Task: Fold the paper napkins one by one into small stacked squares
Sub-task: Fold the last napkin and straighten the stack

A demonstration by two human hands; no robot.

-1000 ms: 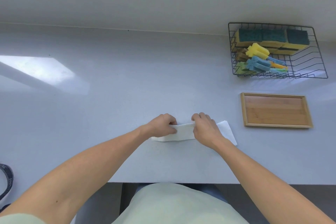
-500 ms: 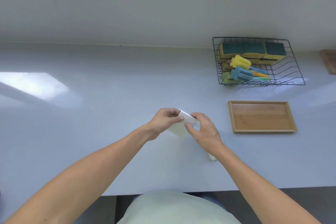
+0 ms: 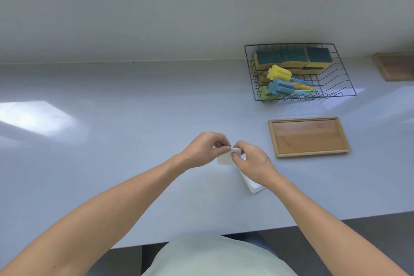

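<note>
Left-hand fingers: curled inward on the left hand (image 3: 205, 149), thumb and forefinger pinching the upper left corner of the folded napkin (image 3: 225, 159).
Right-hand fingers: curled on the right hand (image 3: 251, 162), thumb tip (image 3: 235, 154) pressed on the napkin's upper right part, the other fingers bent behind the paper; the hand grips the napkin.
Gap between hands: the two sets of fingertips nearly meet over the napkin's top edge.
Folded napkin: a small white rectangle held between both hands, near the front middle of the counter (image 3: 112, 141); whether its lower edge rests on the surface or is lifted clear cannot be told.
Further paper: a white napkin corner (image 3: 254, 187) lies flat on the counter under the right wrist, its layers showing as thin edges.
Hidden parts: most of the folded napkin is covered by both hands; the number of folds cannot be counted; the paper under the wrist is mostly covered by the forearm.
Wooden tray (image 3: 309, 138): to the right of the hands, well apart from them, flat on the counter.
Wire basket (image 3: 336, 87): behind the tray, holding green-topped yellow sponges (image 3: 293, 58) and yellow, blue and green foam brushes (image 3: 282, 85).
Second wooden board (image 3: 394, 66): at the far right, cut off by the frame edge.
Lower frame: a pale green garment (image 3: 215, 255) and both bare forearms; the elbows lie outside the frame.
</note>
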